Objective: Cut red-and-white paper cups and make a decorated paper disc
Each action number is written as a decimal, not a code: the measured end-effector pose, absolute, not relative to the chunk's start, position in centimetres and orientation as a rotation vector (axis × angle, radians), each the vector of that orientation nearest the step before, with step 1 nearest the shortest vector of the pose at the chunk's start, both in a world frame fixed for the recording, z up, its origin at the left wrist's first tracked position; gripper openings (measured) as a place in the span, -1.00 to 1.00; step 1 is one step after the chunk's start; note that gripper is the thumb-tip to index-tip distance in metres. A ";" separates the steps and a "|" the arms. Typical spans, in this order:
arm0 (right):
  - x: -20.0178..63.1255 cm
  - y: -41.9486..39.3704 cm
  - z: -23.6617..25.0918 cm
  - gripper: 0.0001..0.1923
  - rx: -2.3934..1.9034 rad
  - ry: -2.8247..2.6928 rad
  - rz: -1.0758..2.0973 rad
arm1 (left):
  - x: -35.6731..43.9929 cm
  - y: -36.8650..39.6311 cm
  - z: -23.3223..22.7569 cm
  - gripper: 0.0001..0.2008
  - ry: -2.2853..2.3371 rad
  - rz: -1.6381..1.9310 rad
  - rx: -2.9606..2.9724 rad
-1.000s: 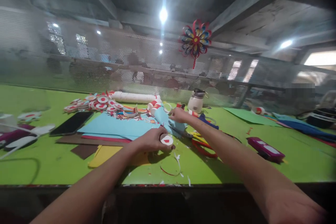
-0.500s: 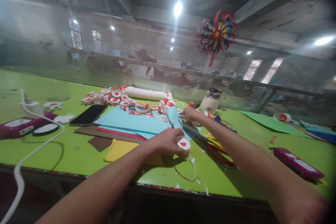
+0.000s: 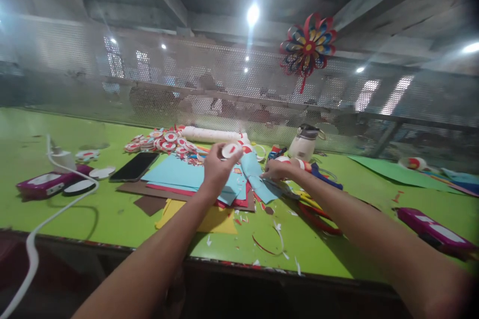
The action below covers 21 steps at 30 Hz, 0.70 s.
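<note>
My left hand (image 3: 215, 169) is raised above the stacked coloured paper sheets (image 3: 175, 175) and holds a small white paper disc with a red mark (image 3: 230, 150) between its fingertips. My right hand (image 3: 276, 169) rests further right on the light blue paper (image 3: 258, 179), pressing it against the green table (image 3: 93, 219). Behind my left hand lies a pile of several similar red-and-white discs (image 3: 164, 142) beside a white roll (image 3: 211, 134).
A black phone (image 3: 133, 166) lies left of the paper. A white cable (image 3: 45, 219) and a magenta device (image 3: 45, 183) sit at far left; another magenta device (image 3: 434, 232) at right. A white jug (image 3: 305, 143), scissors (image 3: 310, 207) and paper scraps (image 3: 269, 239) are nearby. Mesh screen (image 3: 224, 84) behind.
My left hand has lifted the white disc from the table's front up and away, above the paper stack. My right hand stays on the blue paper.
</note>
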State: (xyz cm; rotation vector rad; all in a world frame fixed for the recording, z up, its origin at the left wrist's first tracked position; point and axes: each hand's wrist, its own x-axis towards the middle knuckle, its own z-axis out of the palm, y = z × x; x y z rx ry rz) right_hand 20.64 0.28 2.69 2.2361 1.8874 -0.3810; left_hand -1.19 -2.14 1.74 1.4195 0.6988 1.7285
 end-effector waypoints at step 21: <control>20.3 3.1 0.6 -0.66 2.744 2.232 -0.421 | -3.2 -0.7 3.1 -0.53 0.651 1.791 0.904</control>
